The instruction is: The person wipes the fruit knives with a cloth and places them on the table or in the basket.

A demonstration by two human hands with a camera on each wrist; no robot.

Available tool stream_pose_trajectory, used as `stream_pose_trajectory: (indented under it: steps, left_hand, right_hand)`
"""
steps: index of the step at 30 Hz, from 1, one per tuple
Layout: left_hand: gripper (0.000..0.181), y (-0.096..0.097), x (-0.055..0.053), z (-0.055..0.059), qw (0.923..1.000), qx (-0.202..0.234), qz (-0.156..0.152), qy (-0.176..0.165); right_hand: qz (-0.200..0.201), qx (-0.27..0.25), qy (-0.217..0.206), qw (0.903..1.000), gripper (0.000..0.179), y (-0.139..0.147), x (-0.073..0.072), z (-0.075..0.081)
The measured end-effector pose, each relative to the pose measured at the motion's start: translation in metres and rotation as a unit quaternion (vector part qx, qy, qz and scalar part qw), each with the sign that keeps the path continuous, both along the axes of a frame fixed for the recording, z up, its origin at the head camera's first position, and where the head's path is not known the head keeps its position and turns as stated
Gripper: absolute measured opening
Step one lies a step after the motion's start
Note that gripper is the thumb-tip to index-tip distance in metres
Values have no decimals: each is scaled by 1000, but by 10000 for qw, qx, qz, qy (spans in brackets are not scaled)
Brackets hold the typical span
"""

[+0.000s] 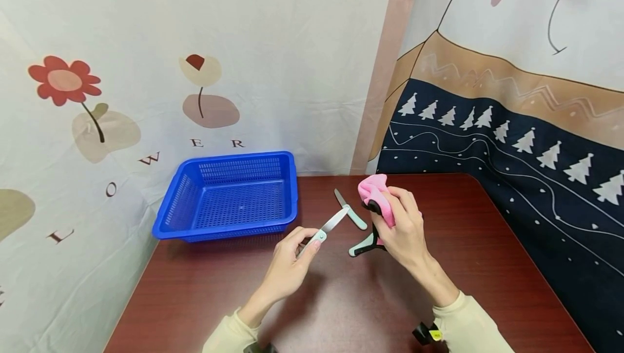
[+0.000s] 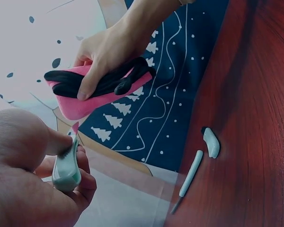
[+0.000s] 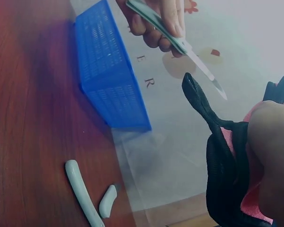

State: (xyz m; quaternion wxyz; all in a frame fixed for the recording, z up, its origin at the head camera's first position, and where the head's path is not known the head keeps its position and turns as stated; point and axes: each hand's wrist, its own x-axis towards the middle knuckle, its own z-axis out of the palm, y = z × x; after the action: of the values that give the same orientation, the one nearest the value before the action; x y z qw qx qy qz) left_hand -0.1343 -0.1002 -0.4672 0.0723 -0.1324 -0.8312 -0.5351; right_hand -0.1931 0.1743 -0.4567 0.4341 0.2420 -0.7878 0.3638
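Observation:
In the head view my left hand (image 1: 286, 266) grips the pale mint handle of a folding knife (image 1: 333, 221), its blade out and pointing up and to the right. My right hand (image 1: 405, 234) holds a folded pink cloth (image 1: 374, 186) with black edging above the table; a black loop (image 3: 201, 101) of it sticks out toward the knife's tip in the right wrist view. Two more mint-handled folding knives lie on the table: one open (image 1: 357, 219) between the hands, the other (image 1: 362, 245) below the cloth, which partly hides it in the head view.
A blue slotted basket (image 1: 168, 229) stands at the back left of the dark red wooden table (image 1: 205, 299). Printed hangings (image 1: 302, 71) rise behind the table's back edge and along its right side.

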Motion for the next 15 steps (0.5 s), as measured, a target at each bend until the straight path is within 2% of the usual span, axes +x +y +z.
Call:
stream_pose_trajectory:
  steps: [4,8,12,15]
  left_hand:
    - [16,0,0,0,10000,-20,6,7]
    - [16,1,0,1,10000,-28,54,49]
    - [16,2,0,2,9999,-30,100,96]
    - [15,3,0,3,9999,-43,103,108]
  right_hand:
    - [53,97,188,9998,41,-2,1,0]
    - [284,141,365,9988,27,-8,4,2]
    - [610,224,612,9960,39,-18,10,5]
    - [911,345,753,9924,37,-27,15,6]
